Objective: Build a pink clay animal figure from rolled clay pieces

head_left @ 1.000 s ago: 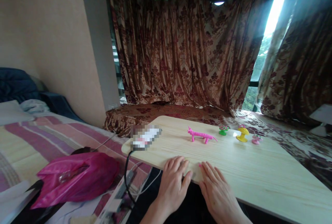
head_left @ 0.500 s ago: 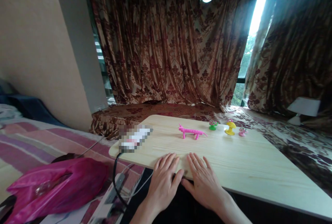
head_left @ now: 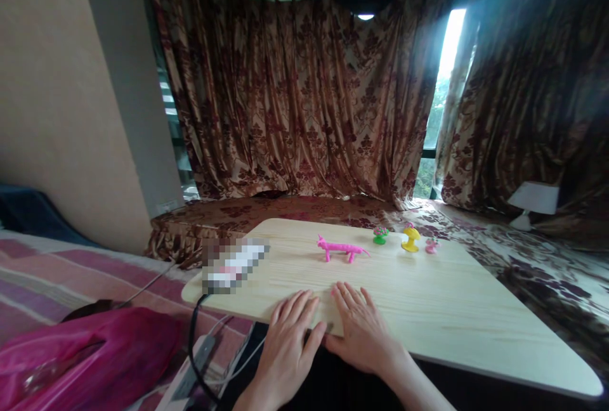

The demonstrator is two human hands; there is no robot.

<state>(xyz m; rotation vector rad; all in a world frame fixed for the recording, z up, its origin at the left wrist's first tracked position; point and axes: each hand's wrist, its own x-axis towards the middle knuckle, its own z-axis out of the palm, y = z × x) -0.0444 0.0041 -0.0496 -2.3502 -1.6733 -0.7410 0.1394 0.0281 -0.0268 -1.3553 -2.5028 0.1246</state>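
Note:
My left hand (head_left: pixel 288 335) lies flat on the near edge of the pale wooden table (head_left: pixel 451 309), fingers stretched out and holding nothing. Beside it, my right hand (head_left: pixel 359 325) rests flat on the same edge, also holding nothing; the two thumbs are close together. Beyond the hands stands a pink four-legged animal figure (head_left: pixel 342 248) with a thin tail. Farther right are a green mushroom-shaped figure (head_left: pixel 380 236) with pink dots, a yellow mushroom-shaped figure (head_left: pixel 410 238) and a small pink figure (head_left: pixel 432 246). Neither hand touches any of the figures.
A pixelated white object (head_left: pixel 235 265) lies at the table's left end, with a black cable (head_left: pixel 193 335) running down from it. A pink bag (head_left: pixel 90 354) and a power strip (head_left: pixel 190 366) lie on the striped bed at left. A white lamp (head_left: pixel 533 198) stands at right.
The whole view has shifted slightly, with the table and figures now a little lower and farther left. Both hands stay flat on the table edge, and the figures keep their places.

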